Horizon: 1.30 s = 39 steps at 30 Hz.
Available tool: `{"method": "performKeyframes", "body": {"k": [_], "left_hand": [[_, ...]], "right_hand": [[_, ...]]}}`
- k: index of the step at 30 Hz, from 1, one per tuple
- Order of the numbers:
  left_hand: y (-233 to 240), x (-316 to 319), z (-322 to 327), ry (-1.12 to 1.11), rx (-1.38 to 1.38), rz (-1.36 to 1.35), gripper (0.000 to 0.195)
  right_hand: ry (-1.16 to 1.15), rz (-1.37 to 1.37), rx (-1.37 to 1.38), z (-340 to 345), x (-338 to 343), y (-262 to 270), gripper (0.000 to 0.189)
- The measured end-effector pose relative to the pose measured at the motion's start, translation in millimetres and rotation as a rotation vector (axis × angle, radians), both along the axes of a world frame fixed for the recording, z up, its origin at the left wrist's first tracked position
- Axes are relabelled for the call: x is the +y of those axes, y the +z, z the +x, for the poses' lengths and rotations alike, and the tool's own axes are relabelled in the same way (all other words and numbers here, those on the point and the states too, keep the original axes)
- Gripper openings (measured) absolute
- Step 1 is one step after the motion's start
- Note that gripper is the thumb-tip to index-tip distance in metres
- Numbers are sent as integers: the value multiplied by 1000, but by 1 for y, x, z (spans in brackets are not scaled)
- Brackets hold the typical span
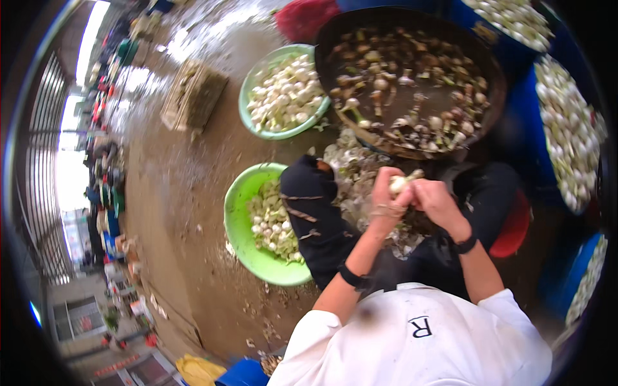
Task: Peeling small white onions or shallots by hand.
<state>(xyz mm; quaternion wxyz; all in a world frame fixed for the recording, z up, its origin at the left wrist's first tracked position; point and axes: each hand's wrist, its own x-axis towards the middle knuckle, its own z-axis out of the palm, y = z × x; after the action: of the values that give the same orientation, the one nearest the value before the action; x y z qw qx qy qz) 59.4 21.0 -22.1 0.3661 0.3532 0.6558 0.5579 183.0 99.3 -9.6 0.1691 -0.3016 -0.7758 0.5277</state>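
Observation:
My left hand (390,199) grips a whitish garlic bulb (399,184) with a short stem, held up between my knees. Against the bulb's stem end, the fingers of my right hand (431,197) are closed; whether a small tool is in them cannot be made out. Below both hands lies a heap of papery garlic skins (355,181). Just beyond them stands a wide, dark round pan (497,91) with unpeeled, soil-stained garlic bulbs (434,123) scattered inside.
To the left are a bright green basin (236,227) and a pale green basin (245,103), both holding garlic. Blue tubs (543,130) heaped with white bulbs line the right. A worn box-like block (195,94) sits on the wet floor (164,193). A red rim (514,227) shows beside my right leg.

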Motion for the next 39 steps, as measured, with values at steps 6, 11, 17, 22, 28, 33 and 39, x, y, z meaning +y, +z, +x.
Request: {"method": "performKeyframes", "body": {"k": [6, 11, 17, 22, 28, 33, 39], "left_hand": [[1, -19, -21, 129, -189, -33, 36], [5, -27, -3, -231, 195, 83, 51], [29, -32, -23, -243, -1318, -174, 33], [28, -31, -3, -36, -802, -164, 32], [25, -41, -17, -319, -783, -152, 42], [26, -38, -15, -239, -600, -308, 41], [10, -50, -20, -146, -769, -271, 39]], "right_hand": [[-89, -719, 96, 32, -26, 3, 34], [-347, -1164, 524, 9, -30, 3, 17], [-337, -260, 301, 5, -39, 23, 23], [-208, -297, 218, 6, -28, 13, 21], [-318, -869, 334, 29, 15, 12, 5], [-485, -621, 354, 31, 24, 5, 9], [-17, -359, 38, 27, 12, 10, 32]]}}
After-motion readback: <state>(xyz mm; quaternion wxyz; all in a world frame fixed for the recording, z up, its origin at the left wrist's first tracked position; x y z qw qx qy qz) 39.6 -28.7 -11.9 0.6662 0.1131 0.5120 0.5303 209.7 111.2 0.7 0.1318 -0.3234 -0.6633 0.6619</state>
